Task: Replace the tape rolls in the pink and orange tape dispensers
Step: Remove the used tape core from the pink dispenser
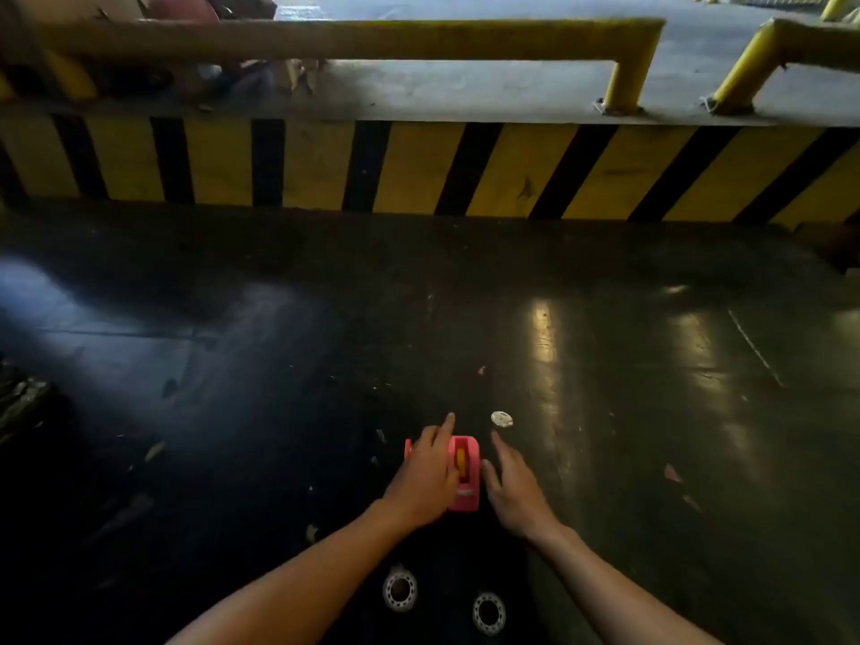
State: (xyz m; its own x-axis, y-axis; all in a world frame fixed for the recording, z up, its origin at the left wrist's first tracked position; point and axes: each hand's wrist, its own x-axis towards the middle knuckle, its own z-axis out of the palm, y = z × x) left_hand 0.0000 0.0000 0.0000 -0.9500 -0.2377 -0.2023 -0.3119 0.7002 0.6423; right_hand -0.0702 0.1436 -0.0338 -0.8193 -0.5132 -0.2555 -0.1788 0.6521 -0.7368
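- Dark glossy floor point(605, 346) lies under both my hands.
- Pink tape dispenser point(465, 477) sits between them, left hand point(426, 477) resting against its side, fingers loosely spread.
- Right hand point(512, 491) hovers just beside it, open, holding nothing.
- White tape roll point(501, 418) lies just beyond my right fingertips.

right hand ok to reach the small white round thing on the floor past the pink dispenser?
Probably yes. The right hand is open beside the pink plastic tape dispenser, fingers aimed toward the small white round disc; only bare dark floor lies between them.
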